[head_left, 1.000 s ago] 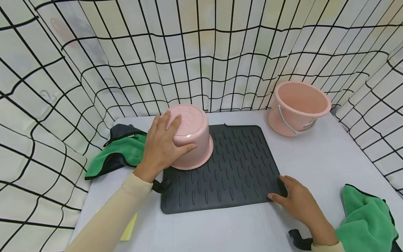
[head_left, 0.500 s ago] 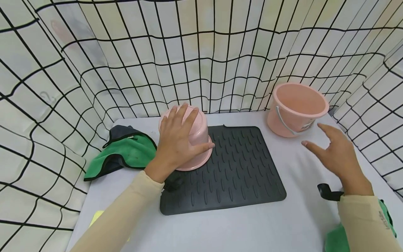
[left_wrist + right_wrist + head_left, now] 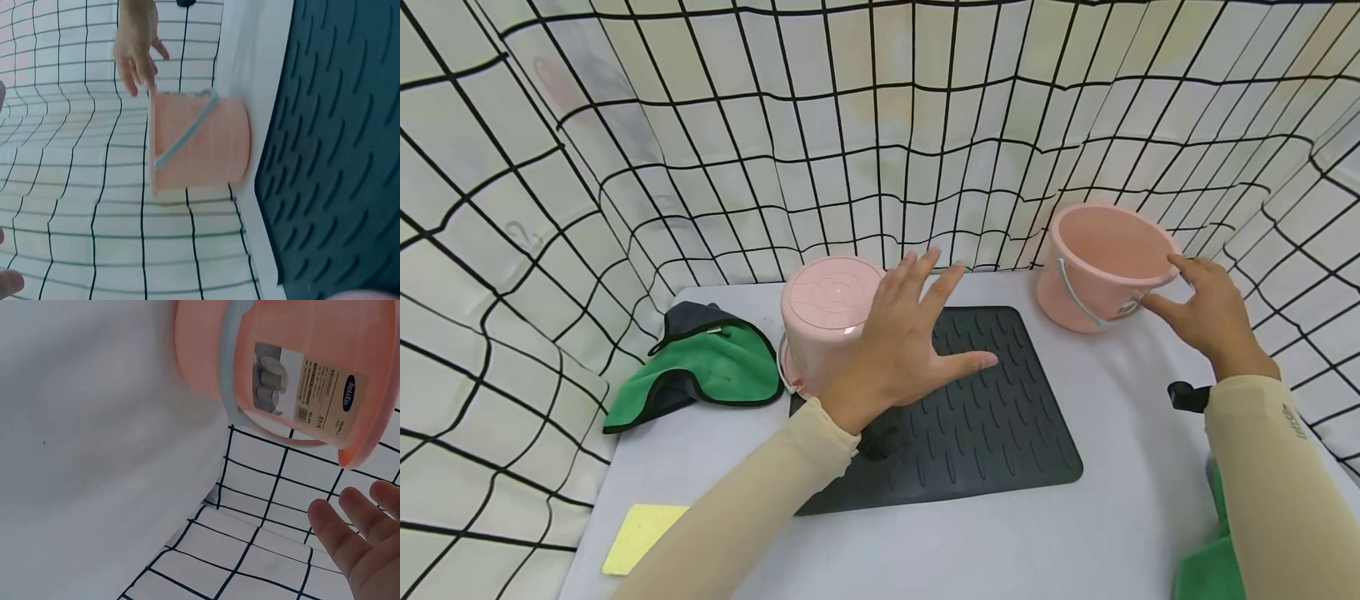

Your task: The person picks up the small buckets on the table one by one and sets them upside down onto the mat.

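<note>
An upright pink bucket (image 3: pixel 1078 287) with a pale handle stands at the back right of the white table. At its right rim is my right hand (image 3: pixel 1212 321), the fingertips overlapping the edge in the head view. The right wrist view shows the bucket's printed label (image 3: pixel 306 387) and that hand's fingers loosely extended and apart. A second pink bucket (image 3: pixel 815 325) sits upside down on the left part of a dark ridged mat (image 3: pixel 1000 425). With fingers spread and holding nothing, my left hand (image 3: pixel 901 342) hovers over the mat, partly covering the overturned bucket from view.
Black grid netting (image 3: pixel 917 175) encloses the back and sides of the table. A green cloth (image 3: pixel 722 367) with dark edging lies at the left, and another green cloth (image 3: pixel 1210 571) is partly under my right forearm. A yellow sheet (image 3: pixel 638 537) lies at the front left.
My left hand has left the overturned bucket and moved right over the mat. From the mat's front right corner, my right hand has gone up and right to the upright bucket's rim.
</note>
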Demonstrator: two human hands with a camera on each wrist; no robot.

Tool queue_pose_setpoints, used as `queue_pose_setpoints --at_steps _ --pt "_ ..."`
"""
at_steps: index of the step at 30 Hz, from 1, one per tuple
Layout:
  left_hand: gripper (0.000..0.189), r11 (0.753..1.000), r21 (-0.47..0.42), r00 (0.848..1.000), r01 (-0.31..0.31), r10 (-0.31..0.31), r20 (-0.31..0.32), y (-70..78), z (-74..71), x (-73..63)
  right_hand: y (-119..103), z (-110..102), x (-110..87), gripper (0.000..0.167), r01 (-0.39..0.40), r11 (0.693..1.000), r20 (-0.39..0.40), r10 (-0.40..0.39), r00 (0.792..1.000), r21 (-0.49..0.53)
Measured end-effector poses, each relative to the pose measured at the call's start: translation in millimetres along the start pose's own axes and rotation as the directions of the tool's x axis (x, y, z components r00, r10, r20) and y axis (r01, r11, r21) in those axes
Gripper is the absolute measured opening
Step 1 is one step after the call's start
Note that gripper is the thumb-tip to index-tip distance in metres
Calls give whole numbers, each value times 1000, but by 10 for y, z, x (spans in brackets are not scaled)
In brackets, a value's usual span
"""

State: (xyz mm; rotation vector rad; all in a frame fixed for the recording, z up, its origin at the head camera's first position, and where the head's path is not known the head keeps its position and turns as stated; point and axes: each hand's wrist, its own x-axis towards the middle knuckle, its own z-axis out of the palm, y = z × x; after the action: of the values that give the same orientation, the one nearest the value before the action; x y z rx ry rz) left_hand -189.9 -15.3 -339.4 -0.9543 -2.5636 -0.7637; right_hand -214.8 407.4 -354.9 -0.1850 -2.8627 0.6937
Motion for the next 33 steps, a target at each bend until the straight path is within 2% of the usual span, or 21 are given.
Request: queue_pose_setpoints --at_steps 7,13,19,23,26,29,33 --pt "104 997 -73 995 35 -28 95 191 366 200 155 -49 153 94 -10 1000 79 10 997 -10" --pt "103 989 -118 988 93 -77 138 235 718 360 206 -10 236 82 16 1000 108 -18 994 13" --pt "103 973 -187 979 137 -105 172 259 986 445 219 87 266 56 47 999 67 -46 997 -9" --pt "103 965 -211 977 156 -120 174 261 1080 479 204 143 234 51 55 998 -9 -55 998 -3" --pt "104 960 -223 976 171 -134 170 250 1128 499 204 168 178 53 27 998 -78 -22 997 58" --pt "105 957 -230 976 178 -143 162 241 1167 519 215 178 105 59 -50 984 -116 71 991 173" --pt "109 951 -249 977 185 -151 148 244 1210 539 212 180 -27 65 -139 909 -103 194 976 393"
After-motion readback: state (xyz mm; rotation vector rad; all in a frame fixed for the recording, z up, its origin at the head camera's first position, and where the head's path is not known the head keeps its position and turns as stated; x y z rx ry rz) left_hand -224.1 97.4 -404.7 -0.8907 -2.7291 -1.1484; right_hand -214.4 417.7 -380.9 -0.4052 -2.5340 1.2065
